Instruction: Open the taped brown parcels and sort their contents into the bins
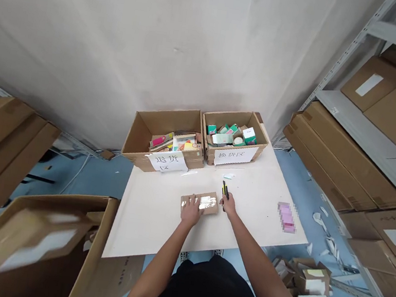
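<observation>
On the white table a small flat cardboard box (213, 204) with shiny clear tape over its top lies in front of me. My left hand (191, 211) rests on the left part of this box, fingers spread across it. Just to the right of the box, my right hand (228, 205) is closed around a black and yellow utility knife (225, 190), which points away from me. Whether its blade is out is too small to tell. The knife is beside the box, apart from it.
Two open cartons with handwritten paper labels, a left carton (137, 159) and a right carton (263, 145), hold small packages at the back. A blurred pink item (287, 217) lies at right. A large carton (95, 252) stands left; shelves (386, 140) with boxes stand right.
</observation>
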Tool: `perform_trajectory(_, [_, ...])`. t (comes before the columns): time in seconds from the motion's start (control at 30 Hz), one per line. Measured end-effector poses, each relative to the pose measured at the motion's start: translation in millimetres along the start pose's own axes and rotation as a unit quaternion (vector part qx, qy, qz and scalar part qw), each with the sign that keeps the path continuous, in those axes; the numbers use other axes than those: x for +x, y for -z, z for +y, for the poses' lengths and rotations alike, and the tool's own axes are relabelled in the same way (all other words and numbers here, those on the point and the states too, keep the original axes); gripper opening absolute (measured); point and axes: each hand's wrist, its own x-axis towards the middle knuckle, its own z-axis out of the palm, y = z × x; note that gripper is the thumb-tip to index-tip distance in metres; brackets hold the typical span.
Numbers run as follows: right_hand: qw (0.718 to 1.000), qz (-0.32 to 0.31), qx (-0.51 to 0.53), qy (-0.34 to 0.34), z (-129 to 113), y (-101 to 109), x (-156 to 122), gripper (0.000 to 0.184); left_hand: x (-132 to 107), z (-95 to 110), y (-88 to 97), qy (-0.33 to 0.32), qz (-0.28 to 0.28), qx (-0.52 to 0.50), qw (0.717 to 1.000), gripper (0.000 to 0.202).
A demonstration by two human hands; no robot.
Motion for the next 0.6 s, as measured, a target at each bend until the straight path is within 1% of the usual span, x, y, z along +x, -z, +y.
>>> perform_trajectory(0.07, [0.998,-0.047,0.045,-0.024,7,14,-7,0.029,10,0,-1.3,-0.009,-0.036,0.0,0.999,0.068])
perform_trajectory(0.1, [0.995,-0.069,0.051,-0.042,11,19,-10,0.029,13,-1,-3.0,-0.01,-0.049,0.004,0.999,0.068])
perform_trajectory(0.2, [0.99,-0.114,0.012,-0.082,15,29,-16,0.028,19,-3,-7.2,-0.014,-0.062,0.012,0.998,0.07])
perform_trajectory(0.3, [0.987,-0.127,-0.057,-0.081,12,29,-17,0.036,22,-6,-7.4,-0.013,-0.062,0.015,0.998,0.07])
perform_trajectory(0.4, [0.982,-0.13,-0.117,-0.073,2,26,-15,0.041,24,-7,-6.7,-0.013,-0.058,0.015,0.998,0.07])
perform_trajectory(0.5, [0.976,-0.134,-0.157,-0.071,-8,27,-14,0.043,24,-6,-7.3,-0.012,-0.059,0.011,0.998,0.069])
perform_trajectory(0.6, [0.971,-0.147,-0.174,-0.07,-13,31,-15,0.041,23,-5,-8.4,-0.005,-0.067,0.012,0.998,0.07])
